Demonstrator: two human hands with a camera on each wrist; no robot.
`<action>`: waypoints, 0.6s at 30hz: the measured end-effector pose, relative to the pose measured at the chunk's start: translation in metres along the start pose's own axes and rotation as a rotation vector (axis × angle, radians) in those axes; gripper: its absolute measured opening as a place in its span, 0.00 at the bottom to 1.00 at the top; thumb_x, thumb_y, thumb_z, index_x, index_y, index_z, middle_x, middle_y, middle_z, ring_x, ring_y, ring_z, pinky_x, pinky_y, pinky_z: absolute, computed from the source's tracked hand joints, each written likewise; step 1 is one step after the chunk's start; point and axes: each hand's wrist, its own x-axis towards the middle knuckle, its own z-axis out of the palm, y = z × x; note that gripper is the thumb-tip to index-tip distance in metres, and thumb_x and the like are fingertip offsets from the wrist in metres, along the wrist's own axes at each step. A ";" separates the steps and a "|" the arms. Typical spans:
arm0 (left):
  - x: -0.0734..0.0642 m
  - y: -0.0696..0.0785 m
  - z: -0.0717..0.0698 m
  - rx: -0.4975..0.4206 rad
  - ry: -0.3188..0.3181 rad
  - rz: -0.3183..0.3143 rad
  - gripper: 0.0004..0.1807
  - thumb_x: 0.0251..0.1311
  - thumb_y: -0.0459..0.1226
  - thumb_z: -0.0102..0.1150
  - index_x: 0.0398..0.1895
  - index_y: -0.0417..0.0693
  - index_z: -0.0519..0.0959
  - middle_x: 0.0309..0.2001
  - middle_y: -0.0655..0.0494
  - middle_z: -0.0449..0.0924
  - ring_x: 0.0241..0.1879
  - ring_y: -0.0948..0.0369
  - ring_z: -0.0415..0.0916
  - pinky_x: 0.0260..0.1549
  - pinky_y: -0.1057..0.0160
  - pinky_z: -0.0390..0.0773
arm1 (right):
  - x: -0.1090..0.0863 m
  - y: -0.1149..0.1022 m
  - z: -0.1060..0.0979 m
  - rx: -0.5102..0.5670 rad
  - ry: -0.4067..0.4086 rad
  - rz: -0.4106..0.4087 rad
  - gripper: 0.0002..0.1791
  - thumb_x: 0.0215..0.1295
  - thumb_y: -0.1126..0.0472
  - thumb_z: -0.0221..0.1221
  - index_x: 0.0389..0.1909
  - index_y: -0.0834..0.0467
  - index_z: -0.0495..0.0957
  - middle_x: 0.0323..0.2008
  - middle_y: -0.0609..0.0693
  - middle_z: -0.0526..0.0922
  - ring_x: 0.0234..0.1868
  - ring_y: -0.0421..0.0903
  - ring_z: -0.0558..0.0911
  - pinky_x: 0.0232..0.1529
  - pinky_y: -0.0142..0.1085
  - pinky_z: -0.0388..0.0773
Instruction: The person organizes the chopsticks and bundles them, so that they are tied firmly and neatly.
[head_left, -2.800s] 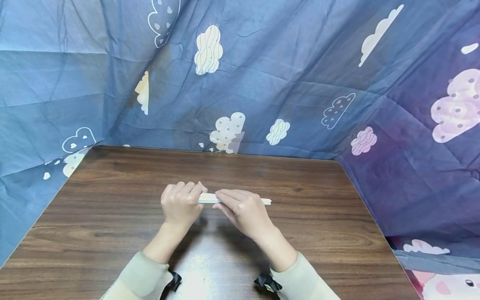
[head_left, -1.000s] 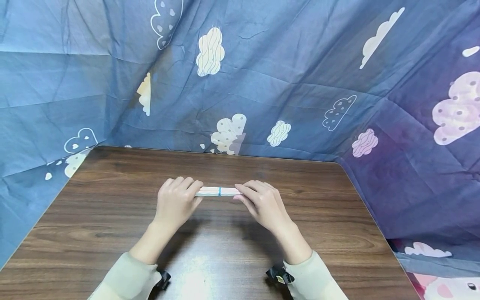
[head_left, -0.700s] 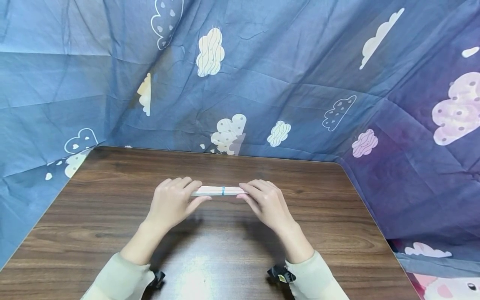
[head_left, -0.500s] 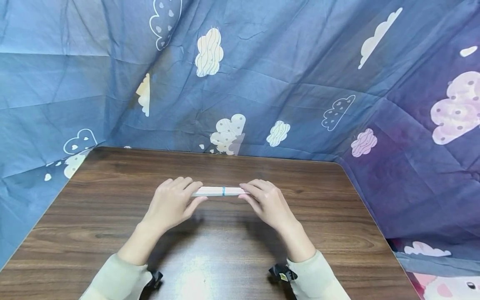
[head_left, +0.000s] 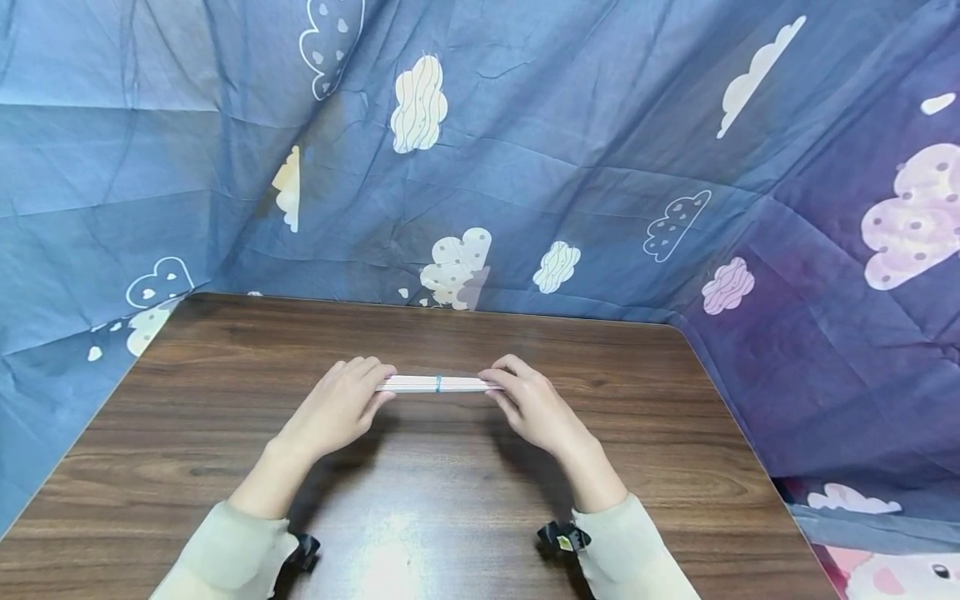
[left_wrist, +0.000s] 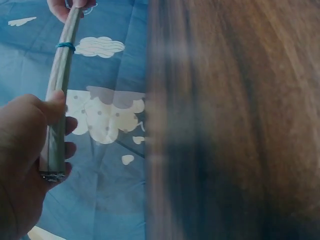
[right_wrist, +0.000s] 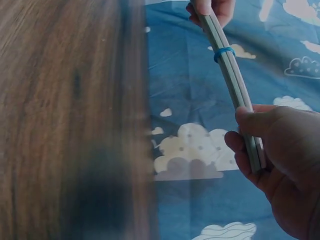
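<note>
A slim bundle of pale sticks (head_left: pixel 411 383) is held level above the table, with a blue rubber band (head_left: pixel 438 383) looped round it near the middle. My left hand (head_left: pixel 333 411) grips its left end between thumb and fingers. At the other end, my right hand (head_left: pixel 538 408) pinches the bundle. The left wrist view shows the left thumb laid along the sticks (left_wrist: pixel 59 75), their dark ends poking out below the palm. In the right wrist view the fingers curl behind the bundle (right_wrist: pixel 231 77), the blue band (right_wrist: pixel 224 53) sitting between both hands.
A dark brown wood-grain table (head_left: pixel 450 517) spreads under both hands. Blue cloth (head_left: pixel 525 150) with cloud prints hangs behind it and along its sides. Black wrist straps (head_left: pixel 564 537) sit at the pale green sleeves (head_left: pixel 232 546).
My right hand has slid off the bundle's middle to its right end, bringing the blue band into view. My left hand has moved slightly left, toward its end; its thumb has shifted.
</note>
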 end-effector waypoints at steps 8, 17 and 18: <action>-0.003 -0.011 0.016 -0.029 -0.070 -0.062 0.15 0.63 0.37 0.66 0.50 0.40 0.80 0.43 0.49 0.78 0.43 0.49 0.78 0.42 0.49 0.75 | -0.003 0.015 0.020 -0.062 -0.053 0.082 0.11 0.65 0.66 0.66 0.47 0.59 0.85 0.41 0.49 0.83 0.42 0.46 0.83 0.45 0.42 0.80; -0.001 -0.020 0.036 0.013 -0.138 -0.112 0.15 0.63 0.37 0.66 0.50 0.40 0.82 0.45 0.50 0.79 0.46 0.49 0.77 0.41 0.50 0.73 | -0.005 0.029 0.041 -0.068 -0.097 0.104 0.10 0.64 0.68 0.65 0.46 0.62 0.85 0.41 0.50 0.84 0.44 0.49 0.82 0.48 0.45 0.79; -0.001 -0.020 0.038 0.015 -0.145 -0.115 0.15 0.63 0.36 0.66 0.50 0.40 0.81 0.44 0.50 0.79 0.46 0.49 0.77 0.40 0.50 0.73 | -0.005 0.030 0.042 -0.064 -0.106 0.108 0.10 0.64 0.69 0.65 0.46 0.62 0.85 0.41 0.50 0.84 0.44 0.49 0.83 0.48 0.45 0.80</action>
